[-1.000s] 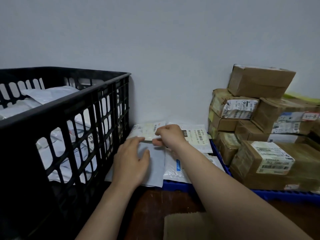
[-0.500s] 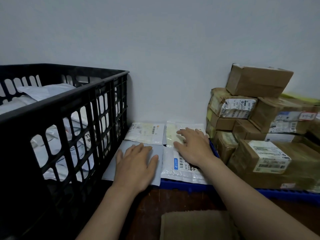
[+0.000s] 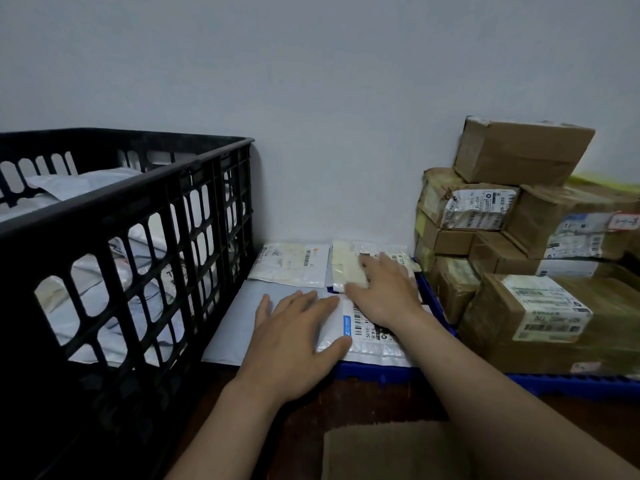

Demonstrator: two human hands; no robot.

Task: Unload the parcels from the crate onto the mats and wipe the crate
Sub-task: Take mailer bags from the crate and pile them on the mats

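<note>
The black crate (image 3: pixel 138 206) runs off the left edge, its parcels (image 3: pixel 79 183) mostly hidden behind the slotted wall. The blurred right hand (image 3: pixel 384 292) covers part of the label on a white mailer (image 3: pixel 377 349). Stacked boxes (image 3: pixel 519 150) are cut by the right edge, their print too small to read.

Plain pale wall (image 3: pixel 346 116) fills 10 to 2 o'clock. Dark brown wooden surface (image 3: pixel 346 403) at 6 o'clock. A flat tan cardboard sheet (image 3: pixel 388 452) lies on it, cut off by the bottom edge. Yellow-green strip (image 3: pixel 602 180) at 3 o'clock against the wall, mostly hidden, can't tell what it is.
</note>
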